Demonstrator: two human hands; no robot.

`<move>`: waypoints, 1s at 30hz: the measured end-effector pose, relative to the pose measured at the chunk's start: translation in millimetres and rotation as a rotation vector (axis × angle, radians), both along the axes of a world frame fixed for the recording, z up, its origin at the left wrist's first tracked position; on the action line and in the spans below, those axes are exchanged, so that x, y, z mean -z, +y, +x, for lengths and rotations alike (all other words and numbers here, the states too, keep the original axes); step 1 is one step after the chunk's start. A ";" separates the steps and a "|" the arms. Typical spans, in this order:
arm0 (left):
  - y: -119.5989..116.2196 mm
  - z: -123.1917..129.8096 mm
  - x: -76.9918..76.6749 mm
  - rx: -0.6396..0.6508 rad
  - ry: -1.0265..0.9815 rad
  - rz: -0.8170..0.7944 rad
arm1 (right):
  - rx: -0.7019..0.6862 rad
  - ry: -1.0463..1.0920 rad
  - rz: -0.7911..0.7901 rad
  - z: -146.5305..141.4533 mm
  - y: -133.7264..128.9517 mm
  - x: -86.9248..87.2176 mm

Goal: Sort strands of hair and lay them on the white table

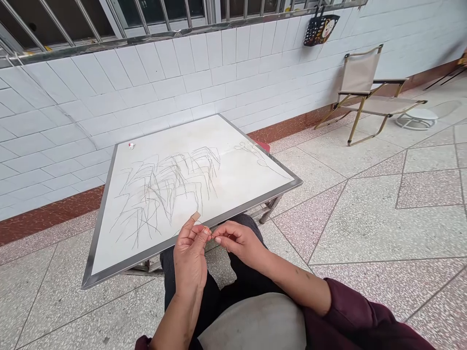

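Note:
My left hand (192,250) is closed in a pinch at the table's near edge, with tan tape round the tip of its raised index finger. My right hand (239,239) pinches close beside it, fingertips almost meeting the left ones. Whatever sits between the fingertips is too small and covered to make out. In front of both hands is a white table (239,189) with a grey metal rim. Many thin dark bent strands (178,170), which look like wire or thread, lie spread across its left and middle. A looped strand (251,148) rests at the right.
A small white and red item (132,145) is near the table's far left corner. Behind stands a tiled wall (182,78) with barred windows. A folding chair (365,92), a low white round stool (416,118) and a hanging dark basket (321,30) are to the right.

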State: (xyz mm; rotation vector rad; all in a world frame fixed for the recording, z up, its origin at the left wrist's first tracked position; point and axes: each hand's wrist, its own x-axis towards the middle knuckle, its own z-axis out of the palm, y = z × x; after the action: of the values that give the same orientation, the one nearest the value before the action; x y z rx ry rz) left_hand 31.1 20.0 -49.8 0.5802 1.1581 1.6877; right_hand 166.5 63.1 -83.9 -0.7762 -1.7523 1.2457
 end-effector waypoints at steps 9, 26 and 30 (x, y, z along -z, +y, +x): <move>2.2 -5.4 0.5 0.054 -0.047 -0.038 | -0.291 0.260 -0.585 2.7 5.6 -0.6; 0.2 -7.8 2.0 -0.117 -0.031 -0.044 | 0.045 -0.115 0.391 -3.6 1.9 7.0; -1.7 -7.9 1.8 -0.102 -0.023 -0.016 | 0.081 -0.077 0.310 -5.7 -3.7 1.2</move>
State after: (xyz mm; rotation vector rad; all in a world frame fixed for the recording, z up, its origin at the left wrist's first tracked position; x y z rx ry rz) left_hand 23.1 18.3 -51.6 0.4978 1.2005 1.7654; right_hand 160.9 59.3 -85.1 -0.7118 -1.8982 0.8728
